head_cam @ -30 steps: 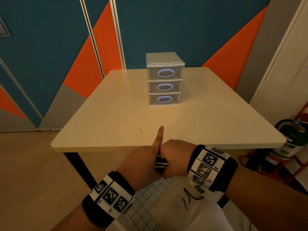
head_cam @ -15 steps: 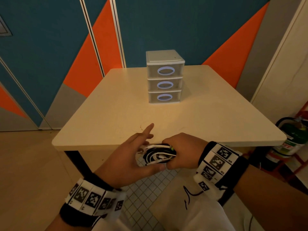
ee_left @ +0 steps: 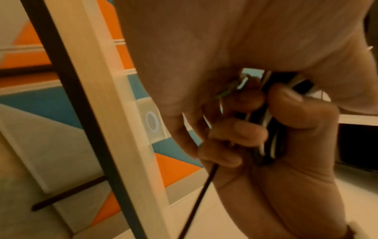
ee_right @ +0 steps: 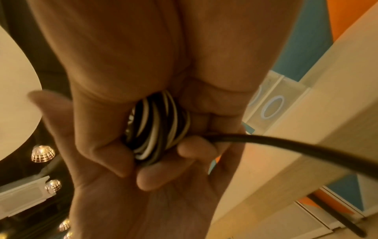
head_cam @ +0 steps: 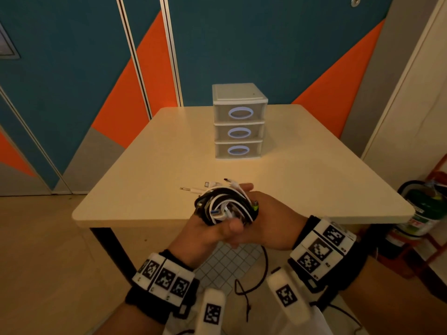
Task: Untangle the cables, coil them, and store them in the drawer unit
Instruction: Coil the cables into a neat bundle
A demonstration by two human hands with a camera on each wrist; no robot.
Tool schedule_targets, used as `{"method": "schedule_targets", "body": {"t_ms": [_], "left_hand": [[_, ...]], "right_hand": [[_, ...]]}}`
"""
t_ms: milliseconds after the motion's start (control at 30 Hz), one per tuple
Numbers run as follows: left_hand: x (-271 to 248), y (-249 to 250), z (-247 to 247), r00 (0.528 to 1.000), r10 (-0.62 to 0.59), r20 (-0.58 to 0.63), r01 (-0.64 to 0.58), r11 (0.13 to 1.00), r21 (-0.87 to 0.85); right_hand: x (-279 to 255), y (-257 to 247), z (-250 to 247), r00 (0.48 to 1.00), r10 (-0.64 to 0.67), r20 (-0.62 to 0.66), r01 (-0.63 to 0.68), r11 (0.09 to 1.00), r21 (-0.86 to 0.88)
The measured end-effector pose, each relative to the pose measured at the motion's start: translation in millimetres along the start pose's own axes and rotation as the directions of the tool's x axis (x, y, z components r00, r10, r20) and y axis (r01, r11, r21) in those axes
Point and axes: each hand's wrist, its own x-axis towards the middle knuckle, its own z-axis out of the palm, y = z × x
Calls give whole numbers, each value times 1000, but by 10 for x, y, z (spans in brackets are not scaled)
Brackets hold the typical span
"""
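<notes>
Cables [head_cam: 226, 206], black and white, wound into one tangled bundle, held above the near edge of the tabletop [head_cam: 154, 175] between both hands. Left hand [head_cam: 205, 234] curled round the bundle from below and the left, thumb pressed against its near side; in the left wrist view, fingers [ee_left: 237, 129] bent over the black and white strands [ee_left: 270, 142]. Right hand [head_cam: 271, 223] wrapped round the bundle from the right, fingers closed over the coils [ee_right: 157, 127] in the right wrist view. Several plug ends sticking out of the top of the bundle, among them a thin jack plug [head_cam: 191, 189] pointing left and a white connector [head_cam: 212, 184]. One black cable end [ee_right: 286, 145] trailing loose out of the bundle and hanging down below the hands. Drawer unit [head_cam: 239, 122] standing upright farther back on the tabletop, well apart from the hands: three stacked translucent drawers, all pushed in, each with an oval ring handle on its front. Contents of the drawers too hazy behind the fronts to tell. Fire extinguisher [head_cam: 422, 209] on the floor to the right of the tabletop.
</notes>
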Motion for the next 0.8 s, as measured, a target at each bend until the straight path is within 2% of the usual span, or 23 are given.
{"method": "schedule_targets", "body": {"t_ms": [133, 200, 267, 500, 600, 667, 733, 800], "left_hand": [[19, 115, 43, 991, 132, -13, -131, 991, 40], [-5, 112, 44, 993, 119, -29, -118, 993, 32], [-21, 112, 51, 991, 125, -47, -126, 992, -17], [-47, 104, 47, 975, 166, -147, -170, 985, -15], [-38, 157, -55, 929, 291, -230, -287, 957, 50], [-11, 251, -181, 906, 344, -246, -340, 939, 57], [8, 337, -277, 906, 329, -266, -332, 943, 37], [10, 363, -322, 914, 289, -284, -295, 955, 20]], "right_hand": [[-14, -100, 11, 999, -7, 34, 5, 998, 58], [-13, -144, 13, 997, 9, 75, -16, 995, 95], [5, -152, 30, 995, 19, 95, -25, 998, 60], [43, -68, 92, 995, 55, 82, -66, 988, 140], [-11, 173, 81, 972, 168, 166, -180, 982, 57], [-86, 325, 82, 950, 228, 212, -239, 971, 27], [-136, 405, 98, 946, 226, 234, -246, 967, 61], [-140, 437, 114, 955, 236, 180, -260, 958, 122]]}}
